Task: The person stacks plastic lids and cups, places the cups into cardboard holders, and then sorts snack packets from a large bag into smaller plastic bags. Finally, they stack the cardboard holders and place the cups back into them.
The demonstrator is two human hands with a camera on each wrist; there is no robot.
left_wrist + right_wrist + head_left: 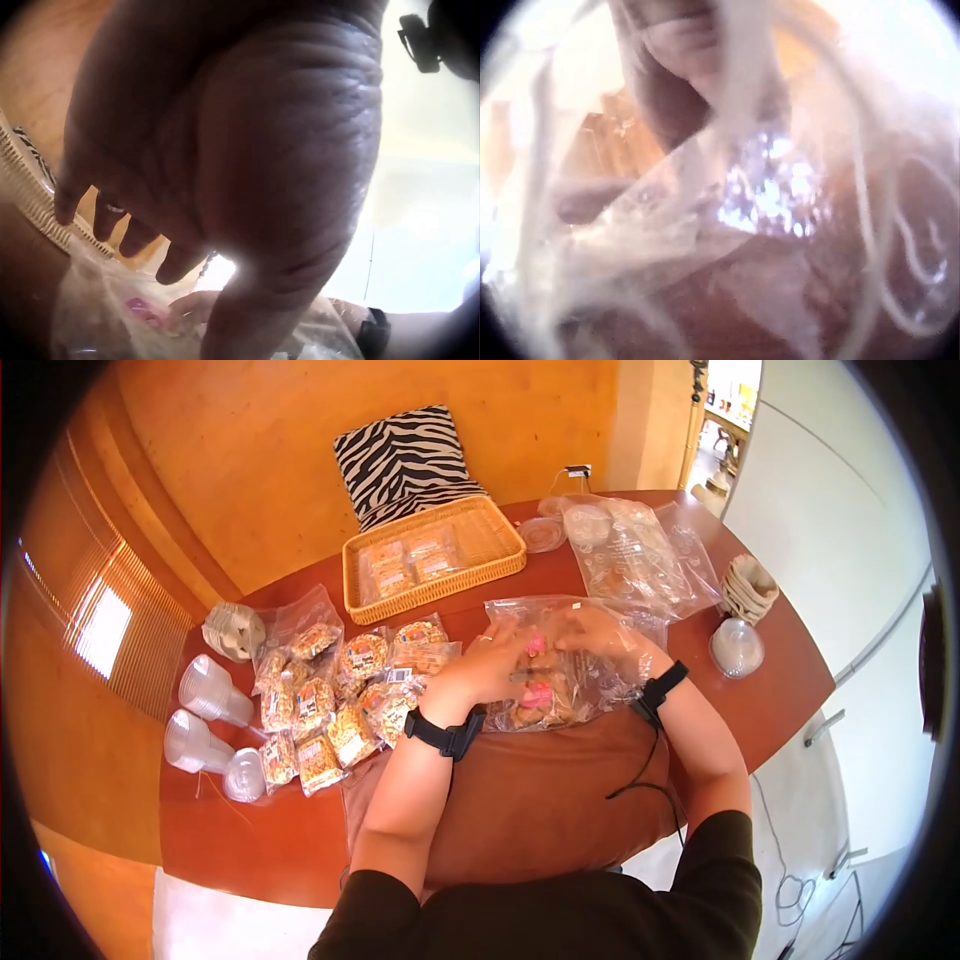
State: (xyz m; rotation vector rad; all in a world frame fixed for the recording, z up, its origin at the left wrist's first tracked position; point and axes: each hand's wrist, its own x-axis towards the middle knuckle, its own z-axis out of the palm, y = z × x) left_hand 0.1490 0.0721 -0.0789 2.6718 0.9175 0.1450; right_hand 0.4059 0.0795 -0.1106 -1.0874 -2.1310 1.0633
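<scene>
A clear plastic bag [590,685] lies in front of the person, with brown items and two bright pink patches [538,693] inside. The left hand [482,668] is at the bag's left side, palm down; in the left wrist view the fingers of the left hand [202,165] are spread and extended above the plastic and hold nothing visible. From the right, the right hand [608,642] reaches over the upper part of the bag, its fingertips blurred. In the right wrist view, crinkled plastic [772,195] partly covers the right hand [682,75], and its grip is unclear.
Several packed snack bags [314,702] lie left of the hands. Behind them stands a wicker basket [440,596] with packets. Clear cups [212,690] and pulp trays [232,630] are far left. Plastic bags [640,560], bowls [737,650] and more pulp trays [748,588] lie right.
</scene>
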